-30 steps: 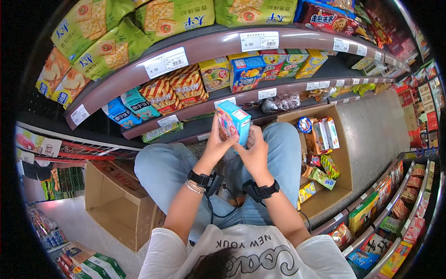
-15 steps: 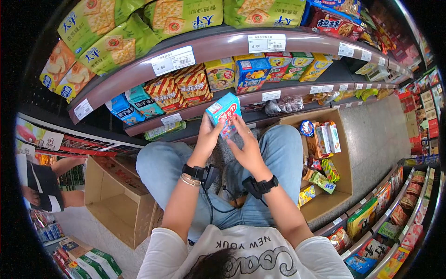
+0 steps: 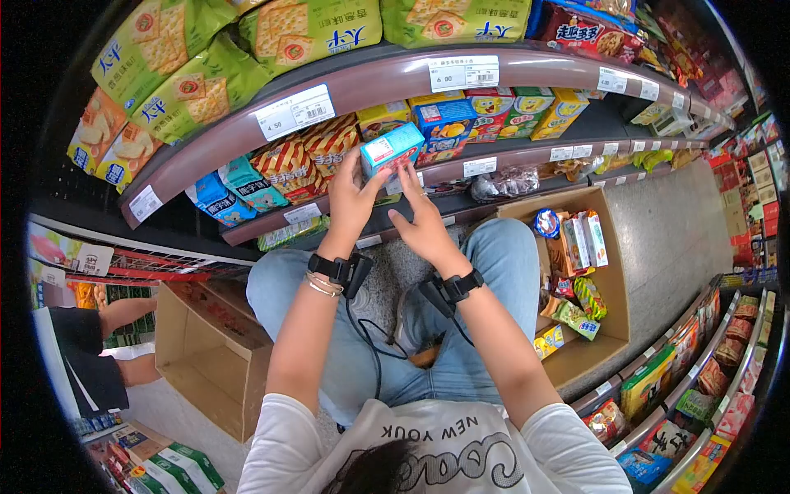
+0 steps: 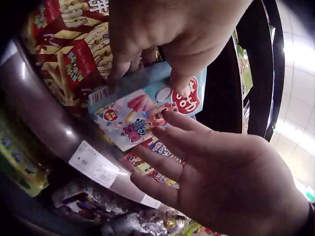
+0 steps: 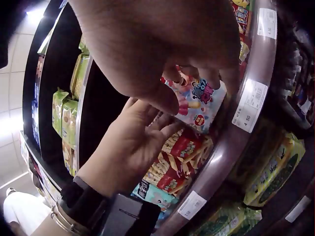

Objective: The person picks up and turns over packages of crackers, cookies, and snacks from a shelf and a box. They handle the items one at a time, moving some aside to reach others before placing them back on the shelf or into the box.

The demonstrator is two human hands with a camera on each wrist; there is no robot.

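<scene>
A light blue snack box [image 3: 392, 150] with pink pictures is up at the lower shelf's front, overlapping the yellow boxes behind it in the head view. My left hand [image 3: 352, 202] grips its left side, with the thumb across the printed front in the left wrist view. My right hand [image 3: 428, 230] has its fingers extended and spread, the fingertips at the front of the snack box [image 4: 142, 110]. Beside it on the shelf are red-and-yellow striped finger biscuit bags [image 3: 284, 169] and a blue-and-yellow box [image 3: 444, 123].
Green cracker bags [image 3: 313, 29] fill the shelf above, behind a brown price rail [image 3: 370, 82]. An open carton [image 3: 605, 329] with loose snacks stands by my right knee, another carton [image 3: 206, 354] at my left. Another person's leg [image 3: 82, 354] shows at far left.
Both hands have moved forward and up from above my lap to the shelf with the snack box, which has turned. The right hand's fingers have straightened. A person has come into view at left.
</scene>
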